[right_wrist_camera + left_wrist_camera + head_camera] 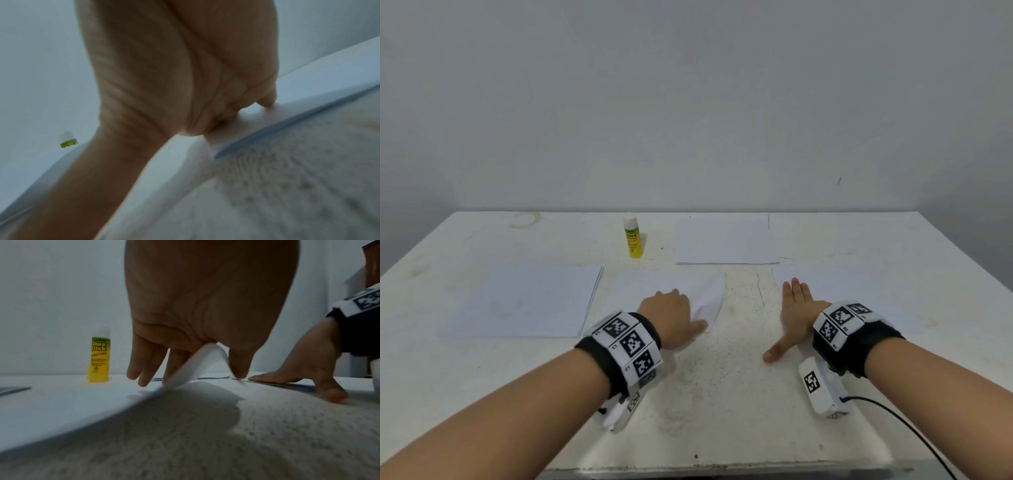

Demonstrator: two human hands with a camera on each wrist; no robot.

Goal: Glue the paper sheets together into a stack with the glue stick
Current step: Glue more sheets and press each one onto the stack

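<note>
A yellow glue stick (633,237) (99,356) (67,141) with a white cap stands upright at the back of the white table (722,377). My left hand (681,308) (191,369) pinches the right edge of the middle paper sheet (654,284) (61,402), and that edge curls up off the table between thumb and fingers. My right hand (796,308) (298,369) (185,81) lies flat, its fingers resting on the left edge of the right-hand paper sheet (859,291) (308,84) and its thumb spread on the bare table.
A pile of white sheets (524,301) lies at the left, and another paper sheet (726,241) at the back right beside the glue stick. A grey wall rises behind the table. A black cable (911,428) trails from my right wrist over the front edge.
</note>
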